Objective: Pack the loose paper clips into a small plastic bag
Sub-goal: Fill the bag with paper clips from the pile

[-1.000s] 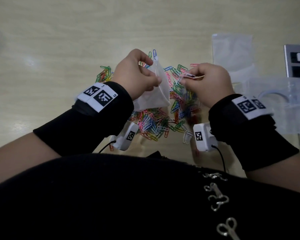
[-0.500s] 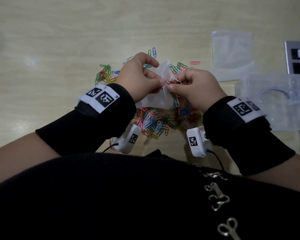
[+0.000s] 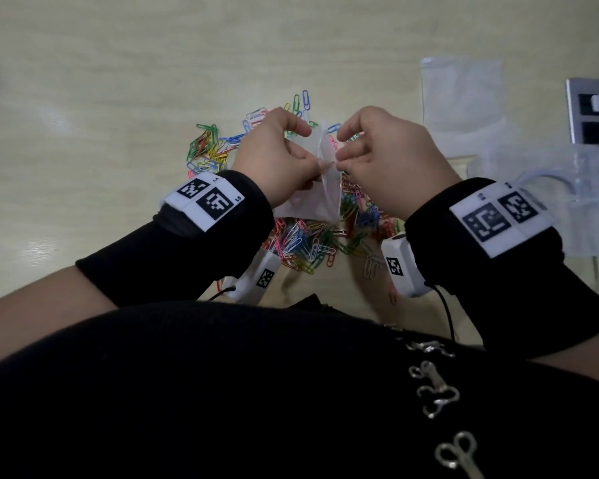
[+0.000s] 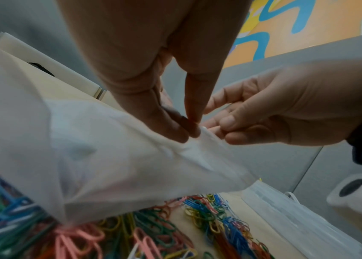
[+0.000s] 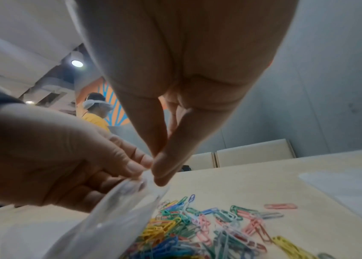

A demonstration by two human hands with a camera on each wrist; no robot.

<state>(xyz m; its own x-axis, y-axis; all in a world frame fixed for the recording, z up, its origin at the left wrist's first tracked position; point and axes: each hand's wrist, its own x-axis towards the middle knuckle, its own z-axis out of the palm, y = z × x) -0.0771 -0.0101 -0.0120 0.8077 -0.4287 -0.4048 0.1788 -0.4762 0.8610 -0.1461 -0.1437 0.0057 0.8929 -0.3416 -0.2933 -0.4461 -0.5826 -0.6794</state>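
A small clear plastic bag [image 3: 312,205] hangs upright between my hands, above a heap of coloured paper clips [image 3: 305,247] on the pale wooden table. My left hand [image 3: 313,150] pinches one lip of the bag's mouth. My right hand [image 3: 339,146] pinches the opposite lip, so the mouth is pulled slightly apart. In the left wrist view, the left hand [image 4: 186,133] grips the bag [image 4: 109,157] at its rim over the clips [image 4: 153,233]. The right hand [image 5: 158,168] pinches the bag [image 5: 113,219] above the clips [image 5: 197,227]. What lies inside the bag is unclear.
An empty flat bag [image 3: 460,98] lies at the far right of the table [image 3: 118,81]. Nearer me sits clear plastic packaging [image 3: 567,188], with a grey socket plate [image 3: 588,115] behind it. A person in yellow [image 5: 95,115] stands far off.
My right hand brought a clip from the heap to the bag's mouth and now pinches the rim. Both hands have closed together over the bag.
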